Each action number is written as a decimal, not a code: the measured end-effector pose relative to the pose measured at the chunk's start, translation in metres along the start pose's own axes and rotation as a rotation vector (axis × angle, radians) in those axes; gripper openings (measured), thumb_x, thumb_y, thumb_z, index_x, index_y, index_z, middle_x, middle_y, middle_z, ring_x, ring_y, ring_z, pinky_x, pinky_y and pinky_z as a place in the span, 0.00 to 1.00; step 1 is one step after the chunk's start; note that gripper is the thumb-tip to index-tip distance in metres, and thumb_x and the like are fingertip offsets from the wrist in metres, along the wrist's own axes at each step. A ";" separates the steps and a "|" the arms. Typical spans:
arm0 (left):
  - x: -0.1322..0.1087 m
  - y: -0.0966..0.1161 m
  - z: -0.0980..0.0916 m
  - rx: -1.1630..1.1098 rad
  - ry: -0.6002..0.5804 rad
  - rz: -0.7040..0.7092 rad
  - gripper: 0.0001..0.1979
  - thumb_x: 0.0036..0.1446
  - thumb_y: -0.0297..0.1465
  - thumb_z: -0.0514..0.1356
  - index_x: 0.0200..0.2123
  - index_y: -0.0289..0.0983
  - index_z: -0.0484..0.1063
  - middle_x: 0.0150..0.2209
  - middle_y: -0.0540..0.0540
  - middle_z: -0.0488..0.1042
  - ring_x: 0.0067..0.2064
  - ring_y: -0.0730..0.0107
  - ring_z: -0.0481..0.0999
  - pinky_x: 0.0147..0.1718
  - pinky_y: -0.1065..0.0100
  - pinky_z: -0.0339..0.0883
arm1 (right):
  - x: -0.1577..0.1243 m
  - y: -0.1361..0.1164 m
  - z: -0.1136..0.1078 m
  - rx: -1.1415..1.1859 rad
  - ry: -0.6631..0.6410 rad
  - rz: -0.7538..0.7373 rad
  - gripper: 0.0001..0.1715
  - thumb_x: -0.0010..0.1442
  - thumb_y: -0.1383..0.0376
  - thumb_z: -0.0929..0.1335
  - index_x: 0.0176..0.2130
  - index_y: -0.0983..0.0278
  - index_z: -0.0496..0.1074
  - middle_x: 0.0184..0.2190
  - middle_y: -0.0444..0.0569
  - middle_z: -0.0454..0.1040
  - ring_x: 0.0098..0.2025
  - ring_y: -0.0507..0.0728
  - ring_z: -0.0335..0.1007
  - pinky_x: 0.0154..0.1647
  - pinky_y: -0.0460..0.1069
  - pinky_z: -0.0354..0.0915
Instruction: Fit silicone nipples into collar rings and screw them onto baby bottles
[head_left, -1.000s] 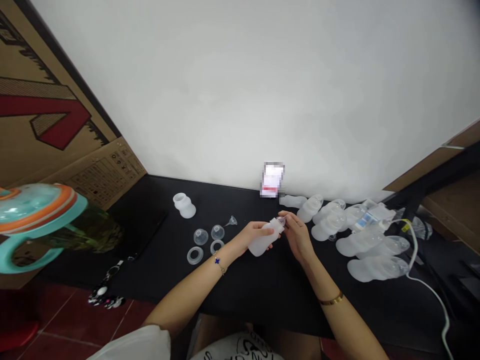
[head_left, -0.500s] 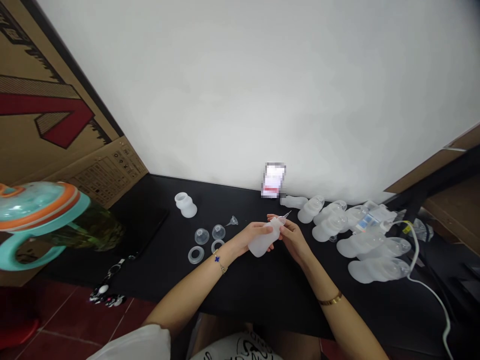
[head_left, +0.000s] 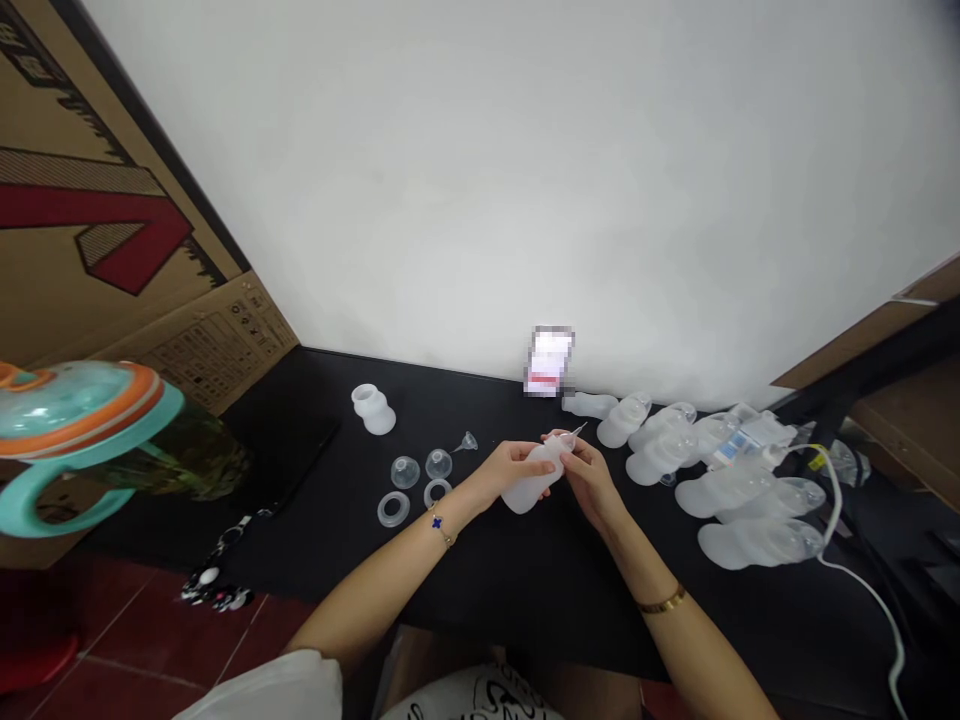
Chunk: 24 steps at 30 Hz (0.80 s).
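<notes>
A: Since those fingers wrap so much of it, can you even make out the frosted bottle [head_left: 531,488]?

B: Only its rounded lower end, bulging below the left hand [head_left: 514,468], whose fingers curl snugly round it. The right hand [head_left: 589,483] closes narrow at the top, and its fingertips [head_left: 564,440] hide the bottle's neck.

A: What's that thin clear tip [head_left: 578,430] poking past those fingertips?

B: Too fine to make out from here. Behind the left fingers, on the black tabletop [head_left: 480,590], sit two clear cups [head_left: 405,472], two rings [head_left: 394,509] and a small funnel [head_left: 466,441]. Right of the right fingers lies a cluster of frosted bottles [head_left: 720,490], and beyond the fingertips a blurred card [head_left: 550,362] leans against the white wall [head_left: 480,170]. Far left of the fingers, a teal and orange cup [head_left: 75,420] is cut off by the frame, before a cardboard box [head_left: 112,230], with red floor tiles [head_left: 127,640] below
</notes>
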<state>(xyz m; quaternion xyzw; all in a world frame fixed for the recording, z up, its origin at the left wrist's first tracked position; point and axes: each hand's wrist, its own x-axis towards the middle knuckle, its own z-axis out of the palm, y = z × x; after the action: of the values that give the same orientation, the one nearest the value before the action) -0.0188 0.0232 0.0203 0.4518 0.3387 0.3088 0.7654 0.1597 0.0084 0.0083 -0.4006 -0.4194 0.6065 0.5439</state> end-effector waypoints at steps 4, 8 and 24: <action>0.002 -0.003 0.002 0.029 0.013 0.029 0.27 0.43 0.45 0.74 0.40 0.31 0.78 0.29 0.44 0.78 0.26 0.68 0.77 0.28 0.69 0.70 | -0.002 0.001 0.005 0.024 0.027 -0.014 0.22 0.48 0.53 0.79 0.41 0.60 0.80 0.37 0.49 0.77 0.39 0.60 0.69 0.40 0.52 0.64; 0.002 -0.004 0.003 0.078 0.019 0.073 0.27 0.43 0.45 0.74 0.41 0.32 0.78 0.30 0.45 0.78 0.27 0.69 0.77 0.28 0.70 0.69 | -0.004 0.004 0.007 0.026 0.048 -0.045 0.19 0.50 0.54 0.78 0.39 0.61 0.79 0.34 0.47 0.76 0.37 0.58 0.68 0.38 0.52 0.64; 0.006 -0.006 0.000 -0.213 -0.043 -0.016 0.31 0.46 0.49 0.72 0.42 0.27 0.76 0.42 0.32 0.80 0.26 0.67 0.78 0.26 0.67 0.74 | -0.003 0.006 0.015 0.192 0.080 0.152 0.26 0.59 0.46 0.71 0.51 0.57 0.78 0.53 0.50 0.78 0.46 0.62 0.74 0.41 0.53 0.71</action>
<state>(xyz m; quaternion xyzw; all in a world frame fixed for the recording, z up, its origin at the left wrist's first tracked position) -0.0143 0.0254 0.0138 0.3715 0.2910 0.3274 0.8186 0.1439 0.0042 0.0072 -0.4012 -0.3060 0.6667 0.5486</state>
